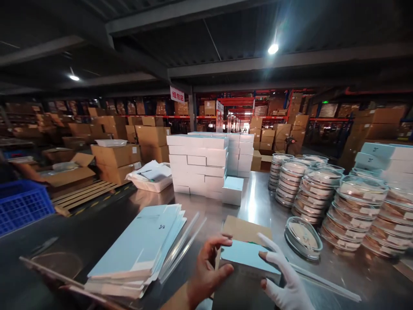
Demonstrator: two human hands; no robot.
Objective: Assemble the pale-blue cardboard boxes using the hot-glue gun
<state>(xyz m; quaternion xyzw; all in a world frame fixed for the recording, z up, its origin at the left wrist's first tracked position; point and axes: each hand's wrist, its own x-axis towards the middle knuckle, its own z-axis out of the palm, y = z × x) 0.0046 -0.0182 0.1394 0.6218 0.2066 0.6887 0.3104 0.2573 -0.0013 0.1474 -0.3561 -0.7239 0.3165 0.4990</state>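
Note:
My bare left hand and my white-gloved right hand both grip a flat pale blue carton low in the view, the left on its left edge, the right on its right edge. A brown cardboard sheet lies under it on the steel table. A stack of flat pale blue cartons lies just left of my left hand. One round clear-lidded container rests alone just right of the carton.
A wall of stacked white boxes stands mid-table. Several stacks of round lidded containers fill the right side. A white basket, a blue crate, and cardboard boxes on pallets stand left. Warehouse racks run behind.

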